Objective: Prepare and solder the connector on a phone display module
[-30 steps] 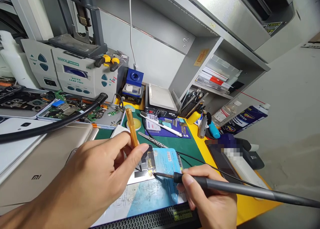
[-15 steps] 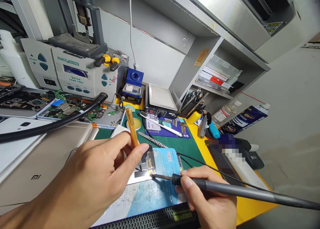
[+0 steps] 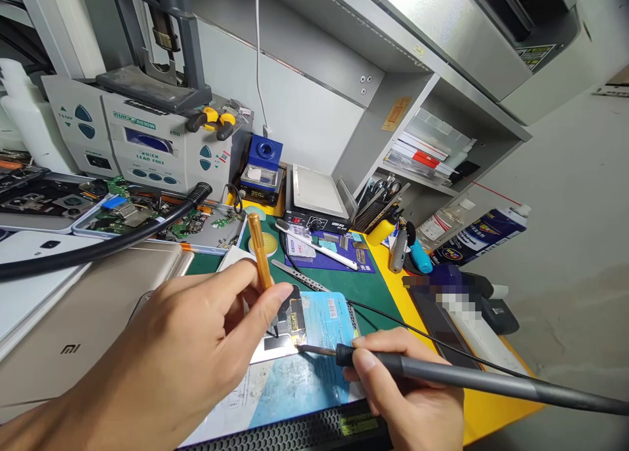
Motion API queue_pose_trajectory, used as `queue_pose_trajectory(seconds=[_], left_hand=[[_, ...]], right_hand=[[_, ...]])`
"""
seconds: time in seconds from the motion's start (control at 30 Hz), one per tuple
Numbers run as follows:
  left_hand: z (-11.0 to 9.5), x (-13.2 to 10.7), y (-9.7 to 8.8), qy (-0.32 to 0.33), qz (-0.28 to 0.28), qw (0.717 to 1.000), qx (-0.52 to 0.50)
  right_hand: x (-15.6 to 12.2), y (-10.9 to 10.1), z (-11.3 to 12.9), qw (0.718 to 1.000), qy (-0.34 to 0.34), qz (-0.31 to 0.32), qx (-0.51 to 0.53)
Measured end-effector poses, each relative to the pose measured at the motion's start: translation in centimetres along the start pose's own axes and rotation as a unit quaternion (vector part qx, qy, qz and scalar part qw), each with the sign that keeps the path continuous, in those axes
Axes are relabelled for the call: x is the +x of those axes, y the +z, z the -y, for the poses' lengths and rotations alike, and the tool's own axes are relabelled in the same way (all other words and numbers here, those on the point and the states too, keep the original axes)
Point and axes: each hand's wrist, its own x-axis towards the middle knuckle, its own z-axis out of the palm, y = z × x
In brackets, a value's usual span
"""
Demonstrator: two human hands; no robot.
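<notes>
My left hand [image 3: 211, 339] is closed around a slim gold-handled pointed tool [image 3: 259, 248], held nearly upright. Its dark tip rests on the dark part [image 3: 278, 341] with a silvery edge that lies below; most of that part is behind my fingers. Between the fingers of my right hand [image 3: 407, 385] is a soldering iron [image 3: 373, 359], gripped like a pen. The iron's tip meets the gold-coloured flex contacts [image 3: 297, 337] at the part's right edge. Under the part lies a worn blue-and-white sheet or packet [image 3: 289, 389].
A metal tweezer [image 3: 301, 276] and white brush [image 3: 324, 248] lie behind on the green mat [image 3: 383, 294]. The iron's dark cable crosses at right. A black hose [image 3: 122, 241] runs over phones [image 3: 73, 333] at left. Behind stand a rework station [image 3: 142, 143] and soldering station [image 3: 260, 189].
My right hand and the soldering iron have shifted very slightly left, with the tip still at the contacts. My left hand and its tool look unmoved.
</notes>
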Motion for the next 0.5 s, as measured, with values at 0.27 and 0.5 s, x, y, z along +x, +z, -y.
queue_pose_trajectory(seconds=[0.27,0.5], left_hand=[[-0.19,0.14,0.06,0.002,-0.009,1.000,0.002],[-0.20,0.13,-0.06,-0.001,-0.007,1.000,-0.021]], right_hand=[[-0.02,-0.06,-0.22,1.000,0.001,-0.004,0.005],[0.05,-0.23,-0.76,0.999,0.015,-0.023,0.043]])
